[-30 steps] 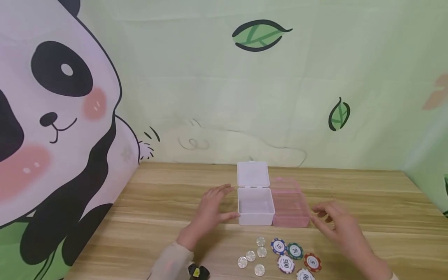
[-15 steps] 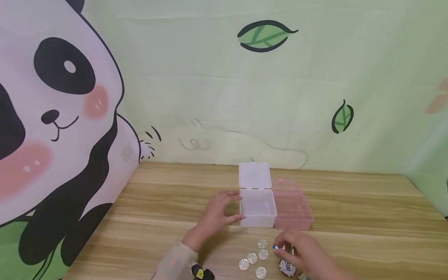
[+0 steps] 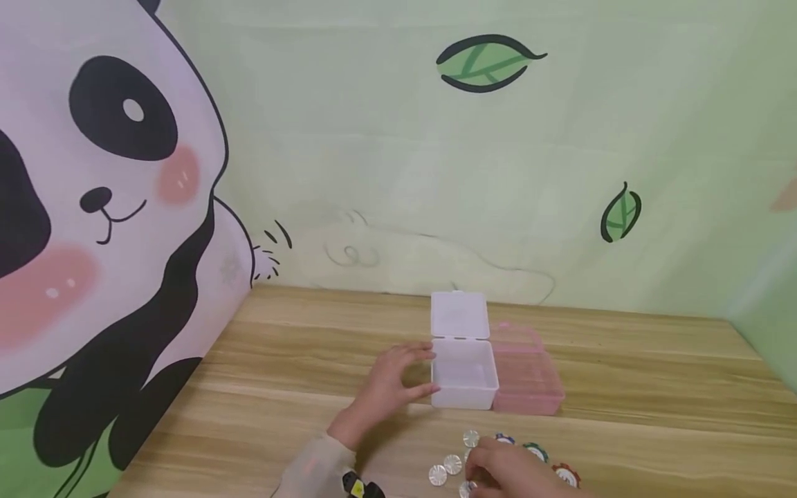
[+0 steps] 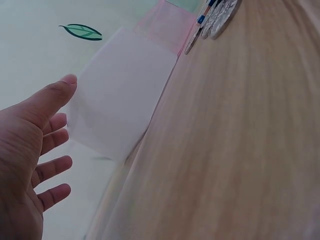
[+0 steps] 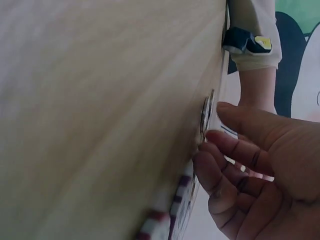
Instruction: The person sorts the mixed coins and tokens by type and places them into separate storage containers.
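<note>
At the left side of an open white plastic box (image 3: 463, 398), my left hand (image 3: 389, 387) holds its thumb and fingertips against or very near the wall. In the left wrist view those fingers are spread and nearly straight. My right hand (image 3: 513, 470) is low over the tabletop, among silver coins (image 3: 438, 475) and poker chips (image 3: 566, 474), and covers some of both. The right wrist view shows its fingers loosely bent, with a gap between thumb and forefinger (image 5: 235, 145) beside the coins (image 5: 206, 112). Nothing is visible between them.
A see-through pink box (image 3: 529, 404) stands against the white box's right side, its lid also raised. The wooden table (image 3: 280, 339) meets a panda-printed cloth (image 3: 349, 138) at the back. A dark strap with a yellow mark (image 3: 356, 487) is at the left sleeve.
My right hand has come from beside the pink box down to the chips, then left to the coins. The left hand has moved in against the white box. The head view has shifted slightly.
</note>
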The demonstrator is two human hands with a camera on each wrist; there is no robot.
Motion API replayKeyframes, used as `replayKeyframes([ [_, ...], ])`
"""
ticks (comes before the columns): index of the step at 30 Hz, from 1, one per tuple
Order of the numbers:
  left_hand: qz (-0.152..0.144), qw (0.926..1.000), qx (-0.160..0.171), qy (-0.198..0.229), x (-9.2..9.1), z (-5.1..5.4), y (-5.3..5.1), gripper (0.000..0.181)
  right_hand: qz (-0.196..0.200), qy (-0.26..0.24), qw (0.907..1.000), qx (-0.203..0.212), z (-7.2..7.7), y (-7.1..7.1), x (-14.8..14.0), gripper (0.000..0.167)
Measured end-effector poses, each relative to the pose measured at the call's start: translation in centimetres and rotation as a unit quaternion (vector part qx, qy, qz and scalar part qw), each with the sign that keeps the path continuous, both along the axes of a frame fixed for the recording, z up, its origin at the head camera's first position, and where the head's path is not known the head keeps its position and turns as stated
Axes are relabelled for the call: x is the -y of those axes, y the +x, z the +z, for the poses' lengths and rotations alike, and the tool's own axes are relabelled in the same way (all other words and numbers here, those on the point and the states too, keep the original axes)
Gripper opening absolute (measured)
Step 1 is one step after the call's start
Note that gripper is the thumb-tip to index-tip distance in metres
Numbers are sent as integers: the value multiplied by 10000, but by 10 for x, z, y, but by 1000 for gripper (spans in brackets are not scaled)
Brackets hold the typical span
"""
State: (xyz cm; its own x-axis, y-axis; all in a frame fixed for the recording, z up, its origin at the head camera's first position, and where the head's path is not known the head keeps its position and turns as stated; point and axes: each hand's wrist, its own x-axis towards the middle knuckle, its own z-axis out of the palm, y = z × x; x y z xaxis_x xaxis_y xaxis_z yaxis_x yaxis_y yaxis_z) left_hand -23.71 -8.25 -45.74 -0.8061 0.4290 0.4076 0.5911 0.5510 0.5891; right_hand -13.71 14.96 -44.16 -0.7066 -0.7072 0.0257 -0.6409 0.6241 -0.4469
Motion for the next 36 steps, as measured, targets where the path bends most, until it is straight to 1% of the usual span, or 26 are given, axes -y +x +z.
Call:
replayKeyframes([
  [4,-37,9999,135,91,1,-1,1,50,-82,277,9995,107,-2,1,5,11],
  [7,-27,9997,220,118,1,-1,1,50,-231,403,9981,398,-1,1,8,11],
  [10,1,9997,224,73,0,0,1,51,-331,507,9966,556,1,1,11,12],
  [12,13,9996,259,57,0,0,0,51,-360,571,9961,563,2,1,13,13],
  [14,32,9997,242,6,0,0,0,51,-392,640,9960,485,4,2,14,14],
  [18,34,9997,248,50,0,-1,0,50,-459,708,9955,432,5,4,17,16],
  [23,13,9996,234,124,0,-3,1,50,-505,767,9946,486,6,4,19,18],
  [27,-1,9996,223,175,0,-2,1,50,-577,725,9938,611,6,3,19,18],
  [30,-12,9994,266,209,0,-2,1,49,-573,574,9945,664,6,3,19,19],
  [35,-7,9991,357,216,0,-1,2,49,-389,291,9961,734,7,1,16,20],
  [36,-13,9991,361,228,0,-1,2,48,-368,233,9958,801,8,0,16,20],
])
